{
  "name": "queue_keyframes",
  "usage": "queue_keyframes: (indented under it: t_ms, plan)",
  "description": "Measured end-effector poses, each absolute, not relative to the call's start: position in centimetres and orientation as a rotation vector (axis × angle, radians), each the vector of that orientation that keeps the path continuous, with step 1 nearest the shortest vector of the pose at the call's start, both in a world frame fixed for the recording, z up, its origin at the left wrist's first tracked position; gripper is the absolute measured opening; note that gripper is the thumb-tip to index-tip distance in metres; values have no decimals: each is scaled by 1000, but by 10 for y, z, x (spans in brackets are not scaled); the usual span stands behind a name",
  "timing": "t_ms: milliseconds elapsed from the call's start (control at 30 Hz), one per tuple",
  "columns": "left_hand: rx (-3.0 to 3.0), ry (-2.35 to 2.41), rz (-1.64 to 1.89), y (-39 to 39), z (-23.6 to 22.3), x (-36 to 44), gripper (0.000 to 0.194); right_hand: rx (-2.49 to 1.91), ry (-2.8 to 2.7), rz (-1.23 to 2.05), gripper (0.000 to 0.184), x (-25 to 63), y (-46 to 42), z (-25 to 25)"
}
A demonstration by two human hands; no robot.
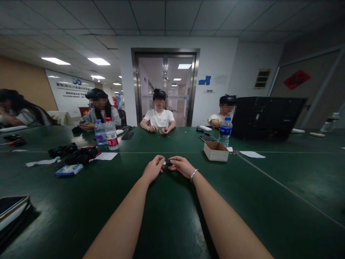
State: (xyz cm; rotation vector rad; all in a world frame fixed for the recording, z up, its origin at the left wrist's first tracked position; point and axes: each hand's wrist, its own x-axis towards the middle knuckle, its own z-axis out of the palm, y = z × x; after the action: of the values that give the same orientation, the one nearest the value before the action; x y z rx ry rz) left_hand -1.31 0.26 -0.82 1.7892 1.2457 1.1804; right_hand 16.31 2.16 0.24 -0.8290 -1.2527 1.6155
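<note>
Between my two hands, just above the green table (172,201), is a small black stick with a silver end (168,163); its exact kind is too small to make out. My left hand (154,169) pinches the silver end from the left. The fingers of my right hand (183,167), with a silver bracelet (193,175) at the wrist, close on the black part from the right. My fingertips cover some of the piece.
To the right ahead stand an open cardboard box (215,154) and a water bottle (225,131). At left are two bottles (111,135), black gear (79,154) and a blue-white packet (68,170). A phone (13,207) lies near left. Several people sit around the table, one opposite (159,117).
</note>
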Motion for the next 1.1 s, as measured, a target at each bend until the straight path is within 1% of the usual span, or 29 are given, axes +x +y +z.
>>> queue_keyframes:
  t_ms: [133,267,533,800,933,1100]
  plan:
    - [1783,1244,1202,3,-9,-13,35,-834,-1248,1620,11,163,22,2]
    - [1815,1246,1172,2,-9,-13,29,-824,-1247,1620,11,163,22,2]
    - [1822,1287,1110,0,-6,-13,40,-838,-1255,1616,10,163,20,4]
    - [1813,1290,1097,-2,-4,-13,40,-782,-1317,1605,17,164,18,3]
    - [1808,1289,1141,-2,-4,-13,35,-775,-1316,1605,19,164,19,2]
    - [1782,1263,1186,0,-6,-12,24,-808,-1291,1598,15,164,18,3]
